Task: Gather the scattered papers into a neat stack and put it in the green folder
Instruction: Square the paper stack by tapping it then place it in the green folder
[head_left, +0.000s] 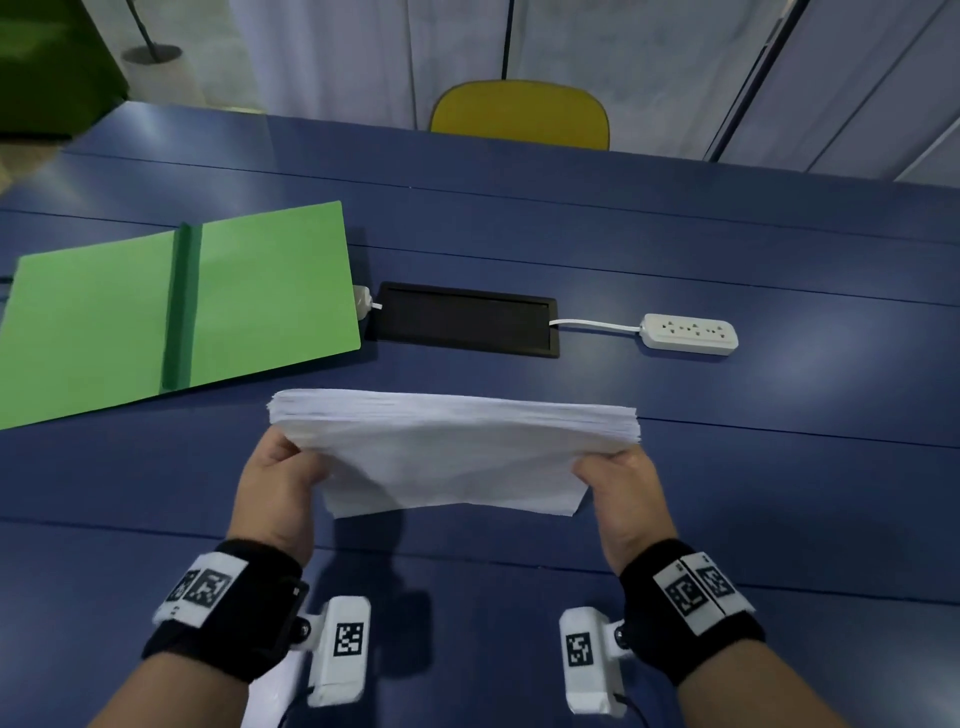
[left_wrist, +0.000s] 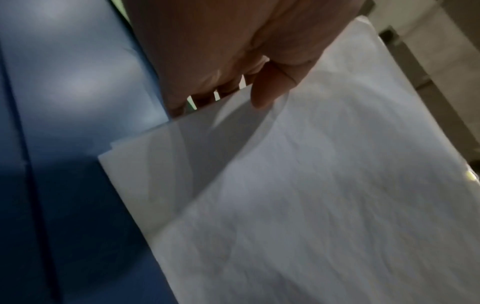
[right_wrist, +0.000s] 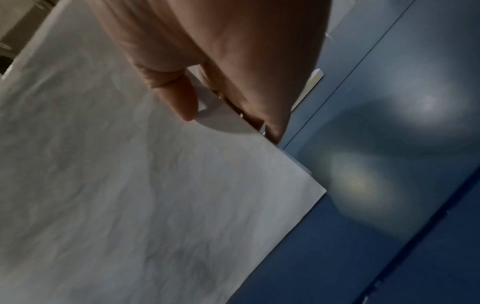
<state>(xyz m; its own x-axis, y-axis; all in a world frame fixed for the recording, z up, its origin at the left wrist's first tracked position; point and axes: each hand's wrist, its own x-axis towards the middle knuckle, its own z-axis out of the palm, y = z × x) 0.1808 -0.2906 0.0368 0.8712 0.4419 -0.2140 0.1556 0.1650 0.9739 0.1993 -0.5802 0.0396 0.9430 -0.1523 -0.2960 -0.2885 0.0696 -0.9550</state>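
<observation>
1. While both hands hold it above the tabletop (head_left: 675, 234), the paper stack (head_left: 452, 447) sits near and right of the open green folder (head_left: 260, 291).
2. Left hand (head_left: 275, 478) and right hand (head_left: 623, 493): each grip pinches a side edge, thumb on top.
3. Risk: uneven sheet edges may slip or fan out in transfer.
4. Fingers beneath the stack are hidden; another white sheet at the near edge is cut off.

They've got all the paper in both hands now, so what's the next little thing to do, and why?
Probably carry the stack left and lay it on the open folder. The left hand and right hand already grip its two sides, its edges look fairly even, and the folder lies open just to the left on the table.
</observation>
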